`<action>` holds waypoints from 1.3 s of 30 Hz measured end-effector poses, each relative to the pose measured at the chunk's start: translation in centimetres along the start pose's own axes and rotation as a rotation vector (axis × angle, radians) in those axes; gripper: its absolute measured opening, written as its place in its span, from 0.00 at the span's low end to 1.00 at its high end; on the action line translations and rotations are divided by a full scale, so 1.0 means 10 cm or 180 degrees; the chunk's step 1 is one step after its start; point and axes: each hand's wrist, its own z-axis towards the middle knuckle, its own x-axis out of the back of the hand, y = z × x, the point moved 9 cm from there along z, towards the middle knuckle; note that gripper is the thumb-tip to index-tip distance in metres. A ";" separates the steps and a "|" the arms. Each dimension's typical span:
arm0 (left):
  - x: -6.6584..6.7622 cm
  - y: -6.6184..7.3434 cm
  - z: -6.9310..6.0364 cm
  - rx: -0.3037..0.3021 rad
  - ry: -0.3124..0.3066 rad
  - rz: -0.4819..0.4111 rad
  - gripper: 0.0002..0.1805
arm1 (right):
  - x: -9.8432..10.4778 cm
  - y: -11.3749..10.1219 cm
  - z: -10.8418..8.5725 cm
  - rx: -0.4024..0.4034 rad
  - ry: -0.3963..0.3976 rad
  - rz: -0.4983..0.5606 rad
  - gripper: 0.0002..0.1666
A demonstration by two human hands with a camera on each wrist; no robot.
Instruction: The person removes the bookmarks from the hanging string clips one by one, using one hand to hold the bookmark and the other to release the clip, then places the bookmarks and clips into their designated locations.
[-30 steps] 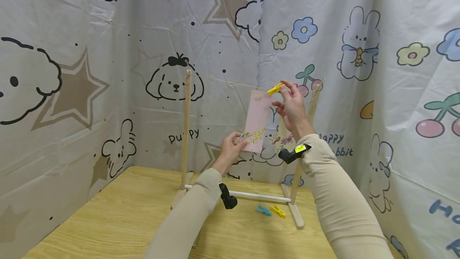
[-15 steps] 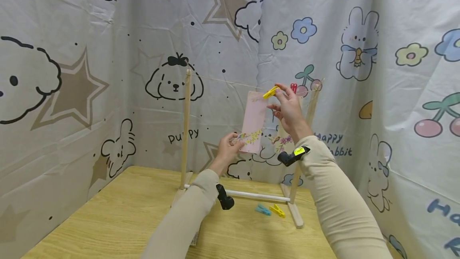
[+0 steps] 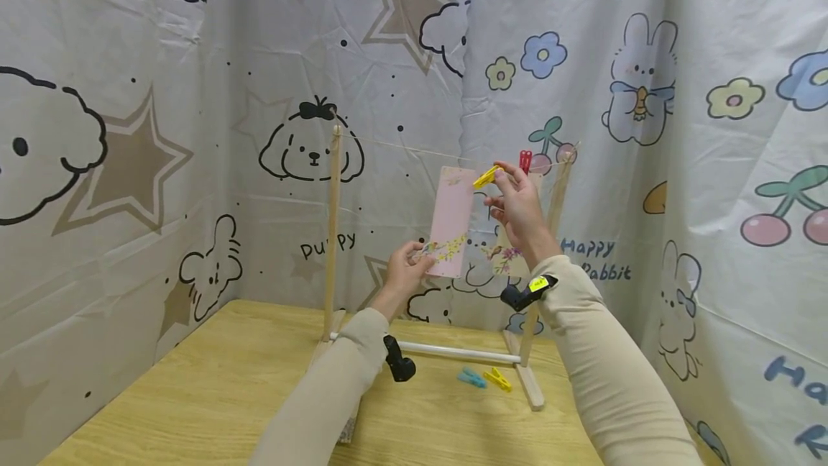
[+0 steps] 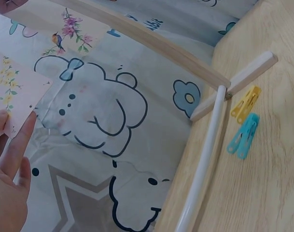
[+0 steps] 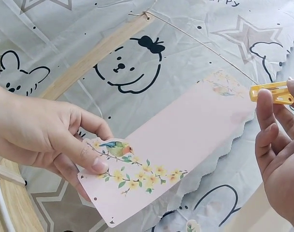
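My left hand pinches a pink card by its lower left part, thumb in front. The right wrist view shows a bird and yellow blossoms printed along the card's lower end. With thumb and fingers my right hand pinches a yellow clothespin beside the card's upper right corner; whether it touches the card I cannot tell. Just behind the card's top runs a thin string. A cream card with purple flowers hangs from it under a red clothespin, partly hidden by my right hand.
Two wooden posts, the left post and the right post, carry the string. A white rod joins them low down. On the wooden table lie a blue clothespin and another yellow clothespin.
Both hands have shifted slightly left and down with the pink card and the yellow clothespin. The red clothespin has come into fuller view.
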 end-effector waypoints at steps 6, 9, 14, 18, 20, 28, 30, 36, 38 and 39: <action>0.06 -0.04 -0.04 0.0044 0.0010 0.0005 0.09 | -0.04 0.07 -0.06 -0.0032 -0.0102 0.0024 0.27; 0.08 -0.06 -0.05 0.0064 0.0030 -0.0015 0.08 | -0.06 0.11 -0.08 -0.0030 -0.0127 -0.0005 0.29; 0.10 -0.07 -0.07 0.0023 0.0044 -0.0009 0.09 | -0.07 0.14 -0.11 -0.0012 -0.0127 -0.0006 0.27; 0.11 -0.07 -0.07 0.0035 0.0048 -0.0082 0.09 | -0.07 0.15 -0.13 0.0002 -0.0142 -0.0002 0.27; 0.11 -0.07 -0.08 0.0053 0.0048 -0.0101 0.09 | -0.07 0.16 -0.15 -0.0021 -0.0161 0.0011 0.26; 0.15 -0.06 -0.12 0.0079 0.0041 0.0011 0.09 | -0.05 0.22 -0.20 -0.0086 -0.0225 -0.0049 0.24; 0.16 -0.07 -0.13 0.0084 0.0037 -0.0007 0.08 | -0.05 0.24 -0.21 -0.0093 -0.0269 -0.0056 0.25; 0.21 -0.11 -0.14 0.0105 0.0098 -0.0045 0.08 | -0.08 0.28 -0.24 -0.0133 -0.0389 -0.0058 0.26; 0.22 -0.12 -0.14 0.0107 0.0111 0.0005 0.08 | -0.08 0.29 -0.25 -0.0155 -0.0408 -0.0050 0.26; 0.23 -0.12 -0.15 0.0118 0.0108 0.0023 0.09 | -0.08 0.29 -0.26 -0.0160 -0.0415 -0.0051 0.26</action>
